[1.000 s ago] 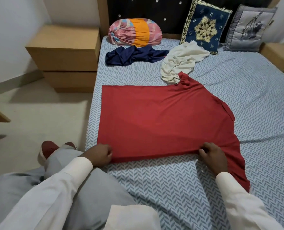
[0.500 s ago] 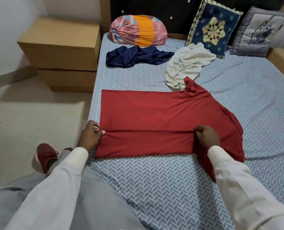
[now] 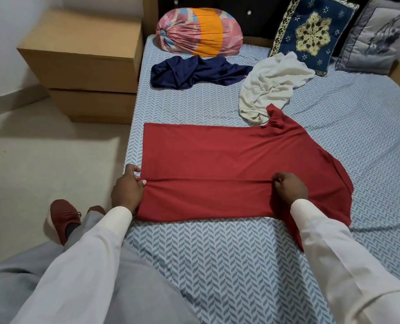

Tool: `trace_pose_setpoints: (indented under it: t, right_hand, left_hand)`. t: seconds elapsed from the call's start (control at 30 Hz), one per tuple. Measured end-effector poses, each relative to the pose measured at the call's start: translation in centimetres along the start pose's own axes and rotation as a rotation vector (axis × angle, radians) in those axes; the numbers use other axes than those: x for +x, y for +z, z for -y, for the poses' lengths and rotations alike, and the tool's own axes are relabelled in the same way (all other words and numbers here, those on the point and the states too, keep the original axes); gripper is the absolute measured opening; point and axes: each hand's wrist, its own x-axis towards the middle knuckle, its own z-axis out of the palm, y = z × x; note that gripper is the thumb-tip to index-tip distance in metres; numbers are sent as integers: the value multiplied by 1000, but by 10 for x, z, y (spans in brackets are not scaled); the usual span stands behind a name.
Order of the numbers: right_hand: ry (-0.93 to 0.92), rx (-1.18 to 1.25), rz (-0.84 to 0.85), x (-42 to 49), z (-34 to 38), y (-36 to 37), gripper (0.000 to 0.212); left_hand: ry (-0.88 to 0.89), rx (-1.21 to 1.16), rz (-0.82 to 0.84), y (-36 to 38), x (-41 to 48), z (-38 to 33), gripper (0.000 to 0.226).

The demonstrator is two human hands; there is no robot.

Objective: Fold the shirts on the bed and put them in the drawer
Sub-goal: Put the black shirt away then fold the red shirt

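The left sleeve [image 3: 84,265] and the right sleeve [image 3: 341,253] are long, loose and creamy white. Each ends in a plain cuff at the wrist. The left hand [image 3: 126,190] and the right hand [image 3: 290,188] are bare. The trousers [image 3: 147,288] are light grey and baggy. The shoe [image 3: 63,218] is dark red, with laces on top and a white sole. A dark sock [image 3: 71,228] shows inside it. A bit of a second red shoe [image 3: 96,209] shows next to it.
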Motion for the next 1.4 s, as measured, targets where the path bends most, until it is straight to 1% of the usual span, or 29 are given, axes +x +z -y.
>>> trace_pose_setpoints:
  t: [0.03,0.1,0.13,0.17,0.2,0.23,0.27,0.33,0.37,0.43,0.47,0.53,0.6,0.63,0.73,0.77,0.8,0.83,0.87,0.9,0.93,0.97,1.0,1.03,1.1,1.17,1.23,1.3,1.4]
  right_hand:
    - [-18,12,22,1,-2,-1,26]
    - [-49,46,17,-4,-9,-5,35]
    - [-54,51,-19,-11,-9,-7,41]
    - [-51,52,-76,-20,-12,-9,45]
    - [-41,38,-136,-34,-17,-13,47]
    - [-40,21,-171,-48,-21,-14,48]
    - [-29,2,-169,-65,-29,-15,52]
    - [-9,-67,-82,-96,-50,-4,63]
    - [0,-114,-38,-108,-62,3,71]
    - [56,-191,34,-127,-81,13,82]
    - [93,-203,61,-132,-83,16,81]
    - [109,-198,82,-133,-84,15,68]
    - [80,-192,105,-121,-80,5,46]
    - [63,-183,152,-112,-75,-5,36]
    - [89,-235,434,-66,-59,-55,31]
    - [93,-248,501,-48,-53,-74,31]
    - [117,-225,501,-26,-50,-91,29]
    - [146,-130,438,-4,-51,-105,21]
    - [179,-3,313,15,-52,-120,11]
    - [187,160,156,34,-56,-132,5]
    - [186,340,-16,49,-61,-145,8]
    - [180,522,-170,58,-66,-156,18]
    - [178,658,-278,59,-71,-167,28]
    - [174,747,-321,60,-80,-173,34]
    - [252,763,-264,55,-107,-167,34]
    - [383,555,-125,46,-150,-139,31]
    - [492,350,6,31,-183,-114,15]
    - [552,307,97,8,-189,-98,7]
    - [612,391,235,-10,-185,-83,7]
  left_hand:
    - [35,95,-41,2,-2,-3,32]
    - [192,281,-155,11,-10,-12,38]
    - [290,334,-197,18,-17,-19,40]
    - [395,349,-196,28,-25,-30,42]
    - [505,342,-141,43,-36,-43,43]
    - [593,319,-32,58,-47,-56,45]
    - [662,301,118,75,-59,-73,48]
    - [758,346,434,106,-86,-100,55]
    - [780,412,552,118,-99,-112,58]
    - [777,592,679,136,-121,-131,67]
    - [753,670,696,141,-127,-136,72]
    - [700,758,688,150,-133,-142,85]
    - [670,802,676,154,-132,-145,98]
    - [661,822,671,154,-131,-145,103]
    - [621,850,669,156,-130,-155,112]
    - [608,867,668,157,-129,-161,115]
    - [594,888,666,157,-128,-164,118]
    - [580,906,666,156,-128,-167,120]
    - [570,921,668,158,-127,-169,121]
    - [560,938,667,158,-126,-169,123]
    - [555,951,660,160,-126,-170,124]
    - [549,965,646,162,-125,-170,125]
    - [543,977,632,163,-124,-170,127]
    - [535,987,623,163,-124,-169,129]
    - [530,997,603,167,-122,-169,132]
    - [532,1017,573,169,-122,-169,135]
    - [532,1030,549,172,-121,-169,136]
    - [524,1041,543,174,-121,-171,137]
    - [518,1063,549,174,-121,-174,138]
